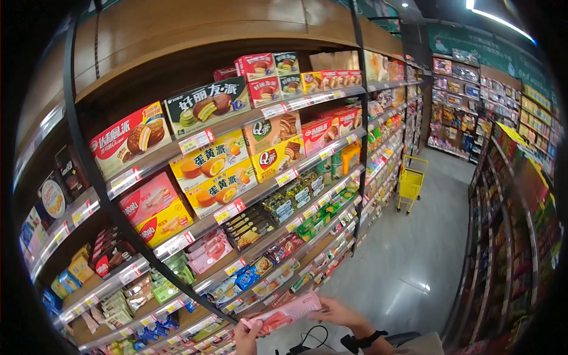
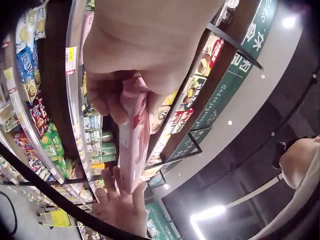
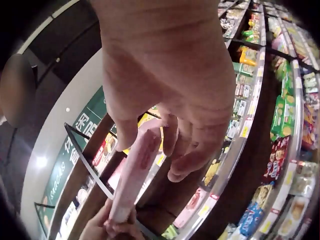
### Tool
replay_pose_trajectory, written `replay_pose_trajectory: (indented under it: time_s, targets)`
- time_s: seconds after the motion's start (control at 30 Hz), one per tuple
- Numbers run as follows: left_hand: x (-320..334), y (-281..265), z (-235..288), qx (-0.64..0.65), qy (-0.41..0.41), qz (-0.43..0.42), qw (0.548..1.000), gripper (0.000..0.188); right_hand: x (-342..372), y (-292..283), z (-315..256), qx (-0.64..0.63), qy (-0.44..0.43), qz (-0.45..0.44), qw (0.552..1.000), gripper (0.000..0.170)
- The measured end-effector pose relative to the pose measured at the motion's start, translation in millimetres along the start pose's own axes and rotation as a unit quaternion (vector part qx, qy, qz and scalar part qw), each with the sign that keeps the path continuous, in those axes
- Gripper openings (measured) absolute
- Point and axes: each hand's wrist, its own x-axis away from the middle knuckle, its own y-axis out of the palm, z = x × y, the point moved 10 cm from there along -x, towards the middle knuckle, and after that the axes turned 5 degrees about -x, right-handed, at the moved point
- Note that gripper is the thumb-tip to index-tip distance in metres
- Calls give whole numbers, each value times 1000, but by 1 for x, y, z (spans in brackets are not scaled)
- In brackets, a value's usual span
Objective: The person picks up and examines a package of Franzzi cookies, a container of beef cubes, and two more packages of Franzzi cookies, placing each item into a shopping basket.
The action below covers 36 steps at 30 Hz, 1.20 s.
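Note:
A long pink snack pack with a red food picture is stretched level between both hands, in front of the lower shelves. My left hand grips its left end; in the left wrist view the fingers and thumb close round that end of the pack. At the other end, my right hand holds the tip between thumb and index finger. The right wrist view shows the remaining fingers of this hand loosely bent beside the pack. Similar pink packs lie on a shelf.
Shelves of boxed pies and bagged biscuits rise on the left, with price-tag rails along their edges. A yellow trolley stands in the aisle. Another shelf row runs along the right. A black cable hangs near my body.

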Motion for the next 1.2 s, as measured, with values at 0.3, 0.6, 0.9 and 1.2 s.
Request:
replay_pose_trajectory:
  time_s: [0.3, 0.6, 0.9, 1.2]
  targets:
    - [-32, 3, -21, -78, -26, -61, 995, 28, -16, -8, -11, -126, -13, -6, 992, 25]
    - [-59, 22, -26, -63, -82, -94, 990, 33, -25, -9, 19, -124, 10, 61, 990, 28]
    - [-102, -14, -23, -4, -130, -146, 981, 32, -67, 28, 16, -128, 54, 94, 986, 30]
    - [-137, -9, -29, -58, -106, -260, 958, 28, -49, 48, 0, -118, 53, 230, 965, 26]
